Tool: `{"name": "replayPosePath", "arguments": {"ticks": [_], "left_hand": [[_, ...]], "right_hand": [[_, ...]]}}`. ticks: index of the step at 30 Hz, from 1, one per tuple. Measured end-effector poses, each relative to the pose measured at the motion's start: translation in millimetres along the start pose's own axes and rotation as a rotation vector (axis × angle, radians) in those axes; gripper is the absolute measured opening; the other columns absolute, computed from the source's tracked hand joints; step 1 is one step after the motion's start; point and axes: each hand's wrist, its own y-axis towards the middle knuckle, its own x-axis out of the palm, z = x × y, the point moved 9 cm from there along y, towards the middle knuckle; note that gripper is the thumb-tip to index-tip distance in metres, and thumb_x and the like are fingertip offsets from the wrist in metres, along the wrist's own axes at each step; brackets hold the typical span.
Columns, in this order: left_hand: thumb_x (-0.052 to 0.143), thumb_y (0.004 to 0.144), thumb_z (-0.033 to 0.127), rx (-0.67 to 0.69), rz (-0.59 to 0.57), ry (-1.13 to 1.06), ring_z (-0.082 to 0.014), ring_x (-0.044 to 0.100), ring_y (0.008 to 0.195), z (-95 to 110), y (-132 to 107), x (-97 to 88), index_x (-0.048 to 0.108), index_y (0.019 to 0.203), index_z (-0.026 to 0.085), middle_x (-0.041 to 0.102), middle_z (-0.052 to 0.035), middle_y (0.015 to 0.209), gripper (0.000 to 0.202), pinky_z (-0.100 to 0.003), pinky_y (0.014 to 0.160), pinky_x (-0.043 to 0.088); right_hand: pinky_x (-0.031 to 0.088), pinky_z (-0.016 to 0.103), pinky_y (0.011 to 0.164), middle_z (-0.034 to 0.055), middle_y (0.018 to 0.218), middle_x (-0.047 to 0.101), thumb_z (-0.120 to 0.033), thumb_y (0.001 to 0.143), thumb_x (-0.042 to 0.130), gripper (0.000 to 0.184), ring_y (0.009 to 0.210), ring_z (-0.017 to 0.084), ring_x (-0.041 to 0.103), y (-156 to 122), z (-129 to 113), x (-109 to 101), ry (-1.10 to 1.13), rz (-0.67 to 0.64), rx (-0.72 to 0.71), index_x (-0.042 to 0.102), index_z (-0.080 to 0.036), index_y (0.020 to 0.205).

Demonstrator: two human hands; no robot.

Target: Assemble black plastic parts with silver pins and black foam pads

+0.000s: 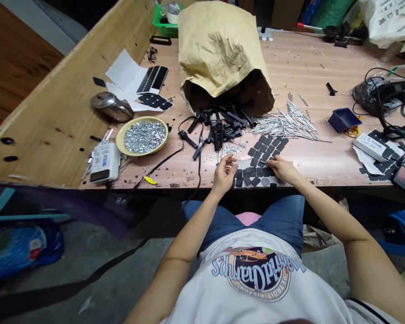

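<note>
My left hand [225, 173] is at the table's front edge, its fingers curled towards the thumb; whatever it may hold is too small to make out. My right hand [283, 170] reaches in from the right, thumb and forefinger pinched on a small dark piece [263, 163]. Both hands are at a sheet of black adhesive pads [255, 173], rows of rounded dark squares on pale backing. Just beyond my left hand lie small loose metal bits [234, 147] and a pile of black plastic handle-like parts [219, 130]. Thin metal rods [286, 121] are heaped behind the pads.
A large brown paper bag [219, 49] lies with its mouth towards me. At left are a yellow bowl [119, 139] of small metal pieces, a metal cup [110, 105] and a white box [104, 163]. A dark blue tray [344, 119] and a cabled headset [398, 114] sit at right.
</note>
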Motion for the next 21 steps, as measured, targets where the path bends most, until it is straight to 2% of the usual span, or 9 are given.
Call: {"name": "replayPosePath", "arguments": {"ticks": [2,4,6,10,12,15,17,19,21], "left_hand": [[0.060,0.079,0.044,0.007,0.004,0.005,-0.0158,0.061,0.089,1.9,-0.3,-1.1,0.056,0.112,0.018,0.064,-0.0085,0.098,0.042,-0.025,0.070,0.047],[0.059,0.079,0.045,0.015,0.003,0.006,-0.0160,0.061,0.090,4.5,-0.6,-1.1,0.056,0.112,0.018,0.064,-0.0084,0.098,0.042,-0.025,0.071,0.047],[0.059,0.079,0.045,0.015,0.002,0.004,-0.0162,0.061,0.090,6.1,-0.9,-1.4,0.056,0.111,0.019,0.064,-0.0084,0.098,0.042,-0.025,0.071,0.047],[0.059,0.079,0.045,0.008,0.030,-0.001,-0.0159,0.062,0.088,6.0,-1.8,-6.9,0.057,0.109,0.018,0.064,-0.0079,0.095,0.040,-0.025,0.071,0.048],[0.060,0.078,0.044,0.013,0.035,-0.009,-0.0160,0.062,0.089,6.5,-2.3,-8.3,0.058,0.107,0.018,0.065,-0.0076,0.094,0.039,-0.025,0.071,0.048],[0.061,0.078,0.042,0.018,0.022,-0.010,-0.0160,0.062,0.089,8.5,-2.8,-7.1,0.058,0.106,0.018,0.065,-0.0076,0.095,0.037,-0.025,0.071,0.048],[0.061,0.079,0.042,0.014,0.023,0.005,-0.0156,0.062,0.087,9.7,-2.8,-6.9,0.059,0.106,0.018,0.065,-0.0076,0.095,0.036,-0.025,0.071,0.048],[0.061,0.079,0.042,0.013,0.034,0.017,-0.0154,0.062,0.086,10.5,-2.1,-7.9,0.059,0.105,0.018,0.065,-0.0076,0.094,0.036,-0.025,0.071,0.048],[0.061,0.078,0.043,0.016,0.045,0.020,-0.0154,0.062,0.086,10.7,-1.3,-8.9,0.059,0.105,0.018,0.065,-0.0074,0.093,0.036,-0.025,0.071,0.048]], "right_hand": [[0.045,0.031,0.071,0.0101,0.107,0.057,-0.027,0.093,0.037,0.037,0.079,0.020,0.060,2.5,4.1,-6.8,0.024,0.055,0.011,0.062,-0.023,0.119],[0.046,0.031,0.072,0.0114,0.110,0.055,-0.027,0.093,0.036,0.038,0.080,0.020,0.060,8.0,20.2,-17.7,0.030,0.141,0.109,0.062,-0.022,0.120],[0.046,0.032,0.072,0.0120,0.109,0.055,-0.025,0.092,0.037,0.037,0.078,0.020,0.060,9.7,28.9,-19.1,0.025,0.156,0.162,0.064,-0.020,0.118],[0.047,0.029,0.076,0.0089,0.106,0.055,-0.023,0.090,0.042,0.034,0.079,0.017,0.060,-1.9,-0.5,2.3,0.062,0.016,-0.051,0.067,-0.022,0.113],[0.047,0.029,0.075,0.0089,0.110,0.055,-0.024,0.090,0.041,0.034,0.080,0.017,0.061,-5.6,-7.6,2.1,0.065,0.014,-0.081,0.065,-0.023,0.115],[0.047,0.032,0.071,0.0123,0.116,0.053,-0.025,0.092,0.037,0.038,0.079,0.020,0.061,1.5,12.5,-15.4,0.004,0.095,0.105,0.062,-0.020,0.121],[0.047,0.032,0.071,0.0136,0.116,0.053,-0.024,0.092,0.036,0.039,0.077,0.020,0.061,5.2,21.9,-20.2,-0.029,0.085,0.181,0.062,-0.018,0.121],[0.047,0.031,0.072,0.0126,0.113,0.054,-0.022,0.091,0.038,0.037,0.077,0.019,0.061,4.1,14.0,-12.7,-0.020,0.022,0.112,0.064,-0.019,0.117],[0.047,0.030,0.075,0.0103,0.110,0.054,-0.023,0.090,0.041,0.034,0.078,0.018,0.061,-2.5,-3.6,-0.9,0.030,-0.019,-0.028,0.066,-0.021,0.114]]}}
